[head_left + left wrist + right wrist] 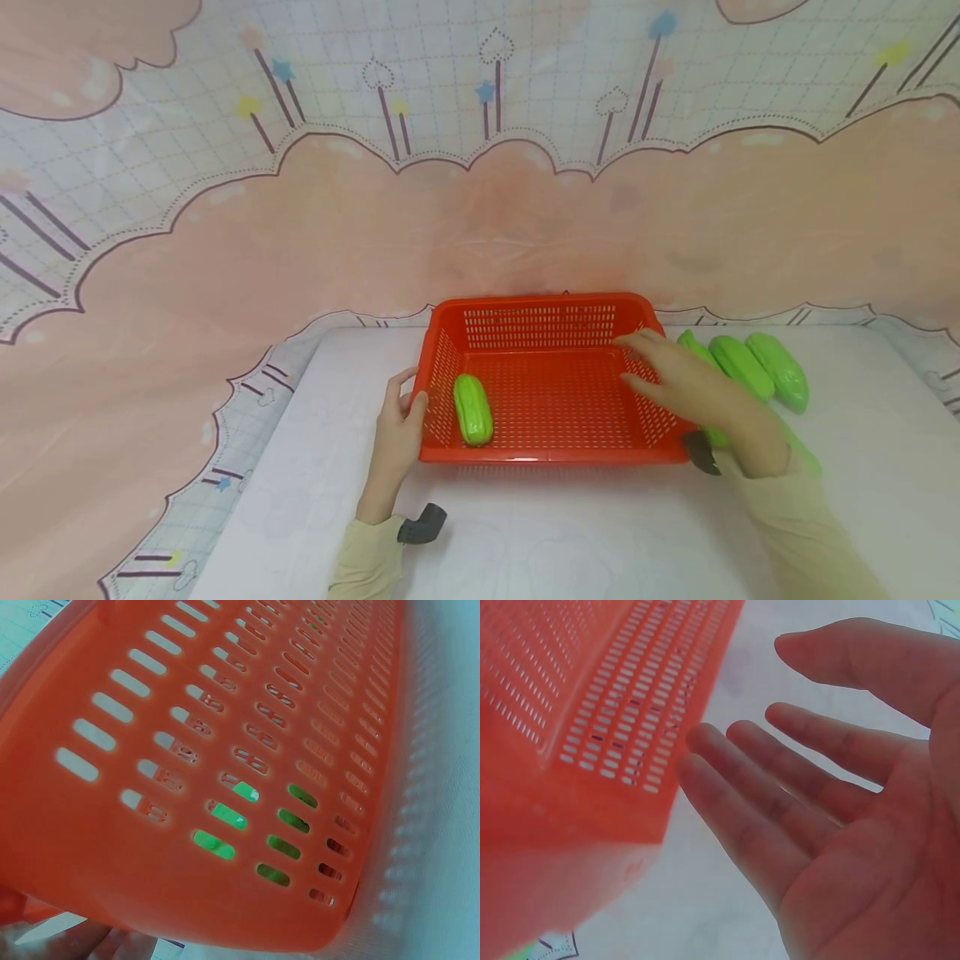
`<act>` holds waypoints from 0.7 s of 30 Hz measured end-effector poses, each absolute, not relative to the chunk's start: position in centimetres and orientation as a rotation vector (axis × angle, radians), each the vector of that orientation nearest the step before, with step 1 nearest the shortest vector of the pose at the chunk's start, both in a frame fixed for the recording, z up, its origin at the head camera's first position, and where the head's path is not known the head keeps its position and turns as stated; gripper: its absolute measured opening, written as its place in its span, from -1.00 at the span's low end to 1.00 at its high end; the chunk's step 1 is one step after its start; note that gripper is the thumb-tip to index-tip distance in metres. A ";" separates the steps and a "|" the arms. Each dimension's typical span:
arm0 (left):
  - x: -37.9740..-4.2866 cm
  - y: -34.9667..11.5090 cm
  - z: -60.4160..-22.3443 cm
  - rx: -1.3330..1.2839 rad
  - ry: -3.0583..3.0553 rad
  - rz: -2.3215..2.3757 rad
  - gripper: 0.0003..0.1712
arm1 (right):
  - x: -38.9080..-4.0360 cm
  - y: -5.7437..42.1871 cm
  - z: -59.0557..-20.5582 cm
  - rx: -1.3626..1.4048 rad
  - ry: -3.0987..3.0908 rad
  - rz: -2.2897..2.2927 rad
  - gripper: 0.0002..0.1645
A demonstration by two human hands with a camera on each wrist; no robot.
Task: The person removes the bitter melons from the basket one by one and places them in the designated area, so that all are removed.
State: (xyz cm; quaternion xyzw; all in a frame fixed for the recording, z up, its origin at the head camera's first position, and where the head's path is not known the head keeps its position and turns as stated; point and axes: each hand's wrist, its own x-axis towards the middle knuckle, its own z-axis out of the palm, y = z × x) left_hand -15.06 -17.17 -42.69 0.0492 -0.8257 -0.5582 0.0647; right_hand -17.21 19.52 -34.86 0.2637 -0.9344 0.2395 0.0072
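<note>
A red plastic basket [555,455] with slotted walls stands on the white table. My left hand [399,429] grips its left rim; in the left wrist view only part of the fingers [67,941] shows below the rim. Inside, against the left wall, lies a green toy vegetable [473,409], long and ridged like a gourd. Over the basket's right side is my right hand [686,379], holding nothing. The right wrist view shows its fingers [780,802] spread and nearly straight beside the basket wall [641,697].
Several more green toy vegetables [778,369] lie on the table right of the basket, some partly hidden behind the right hand and forearm. A patterned pink and white cloth [525,217] hangs behind the table [555,533]. Dark devices sit at both wrists.
</note>
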 end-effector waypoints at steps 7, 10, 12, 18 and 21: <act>-15.0 -17.3 -42.8 0.133 -2.486 -1.687 -0.50 | -17.8 18.8 -35.3 0.851 -2.906 0.793 -0.46; -15.0 -17.3 -42.8 0.128 -2.483 -1.693 -0.50 | -18.1 18.5 -35.5 0.869 -2.896 0.802 -0.47; -15.0 -17.3 -42.8 0.129 -2.484 -1.699 -0.50 | -18.2 18.2 -35.5 0.870 -2.901 0.809 -0.46; -14.9 -17.2 -42.7 0.134 -2.486 -1.704 -0.49 | -18.5 17.4 -35.2 0.850 -2.943 0.830 -0.43; -14.9 -17.2 -42.6 0.132 -2.484 -1.707 -0.49 | -18.7 17.0 -35.1 0.852 -2.956 0.833 -0.43</act>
